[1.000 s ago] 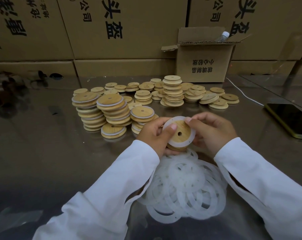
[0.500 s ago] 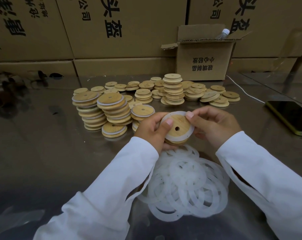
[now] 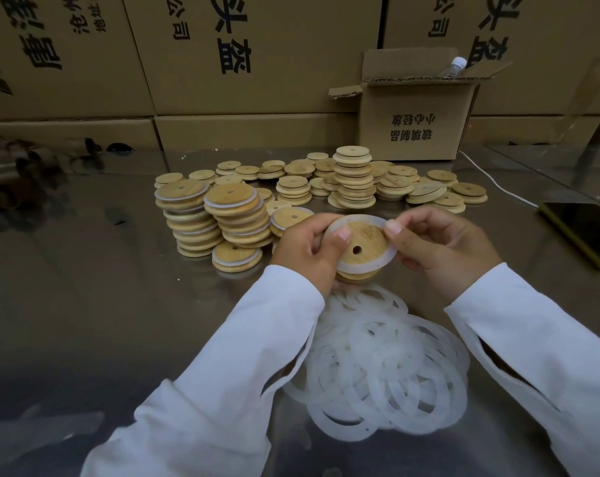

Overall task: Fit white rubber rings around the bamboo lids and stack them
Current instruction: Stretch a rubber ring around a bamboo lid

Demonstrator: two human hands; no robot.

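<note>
Both hands hold one round bamboo lid [image 3: 362, 244] with a small centre hole, tilted toward me above the table. A white rubber ring [image 3: 377, 265] lies around its raised step. My left hand [image 3: 307, 251] grips the lid's left edge, thumb on its face. My right hand [image 3: 443, 247] pinches the ring at the upper right rim. Below them lies a heap of loose white rings [image 3: 382, 366]. Stacks of ringed lids [image 3: 234, 218] stand to the left. Bare lids [image 3: 355, 180] are piled further back.
The metal table [image 3: 102, 304] is shiny. A phone [image 3: 591, 232] with a yellow case lies at the right edge, a white cable [image 3: 494, 184] beside it. A small open carton [image 3: 415, 122] with a bottle stands behind the lids, before a wall of big cartons.
The lid has been lifted a little and tilted more toward me between both hands. My right fingers have shifted along the ring to the upper right rim.
</note>
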